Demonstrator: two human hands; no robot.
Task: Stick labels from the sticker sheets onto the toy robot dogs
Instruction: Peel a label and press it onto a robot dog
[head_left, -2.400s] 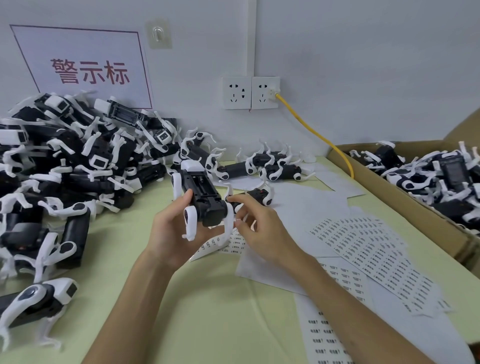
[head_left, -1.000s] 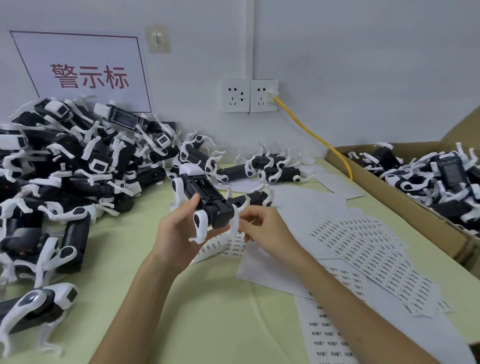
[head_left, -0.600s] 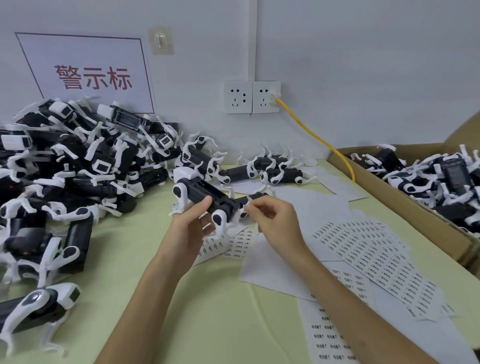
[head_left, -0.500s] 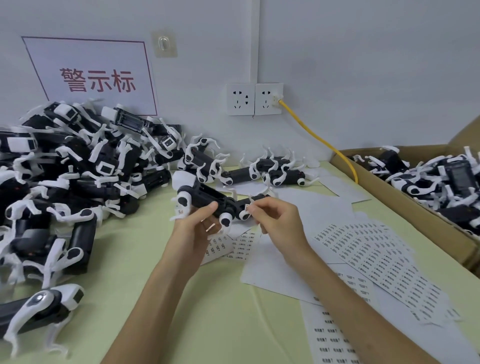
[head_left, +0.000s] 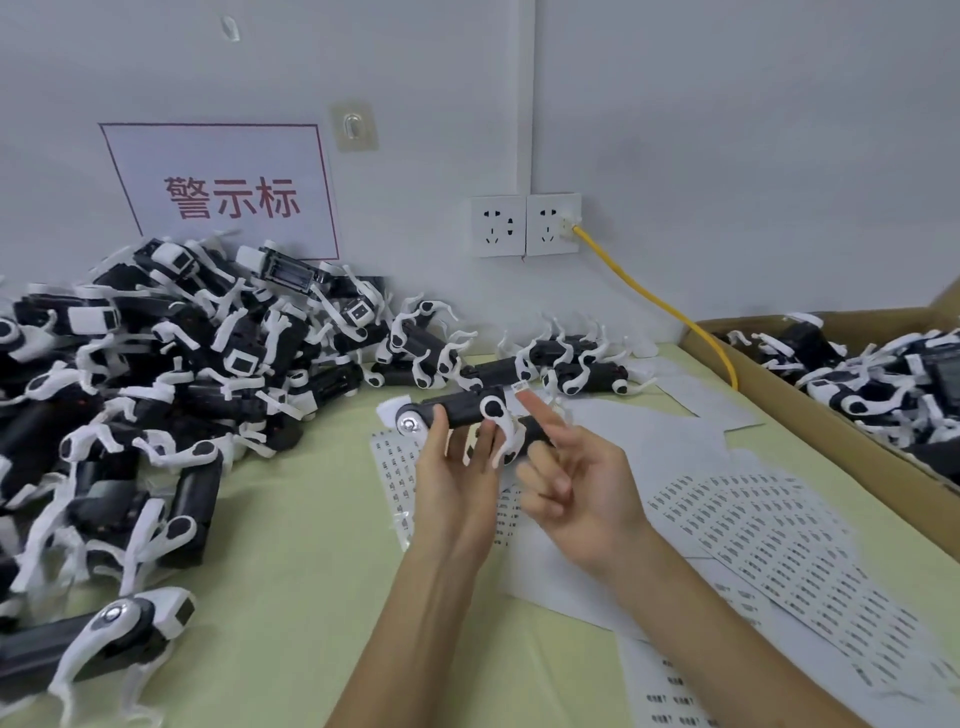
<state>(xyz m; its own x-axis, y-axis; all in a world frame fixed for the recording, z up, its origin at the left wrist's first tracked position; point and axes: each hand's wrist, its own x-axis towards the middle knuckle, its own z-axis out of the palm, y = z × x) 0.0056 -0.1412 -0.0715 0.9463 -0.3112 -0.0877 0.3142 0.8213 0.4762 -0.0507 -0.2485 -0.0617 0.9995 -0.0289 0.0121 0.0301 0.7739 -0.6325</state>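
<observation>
My left hand (head_left: 451, 483) grips a black toy robot dog (head_left: 464, 409) with white legs, held on its side above the table, thumb and fingers curled round its body. My right hand (head_left: 574, 480) is just right of it, index finger stretched out toward the dog's rear end. A small white label (head_left: 519, 387) sticks to that fingertip; the other fingers are loosely bent. Sticker sheets (head_left: 756, 527) with rows of small printed labels lie on the table under and right of my hands. Another sheet (head_left: 393, 467) lies below the dog.
A big pile of robot dogs (head_left: 156, 374) fills the left of the green table (head_left: 291, 597). More dogs (head_left: 566, 364) lie at the back. A cardboard box (head_left: 810, 415) of dogs stands at the right. A yellow cable (head_left: 660, 306) runs from the wall sockets (head_left: 524, 226).
My left hand has rolled the dog from belly-up onto its side and lifted it. My right hand has left the sheet, and its index finger now points up with a label on its tip.
</observation>
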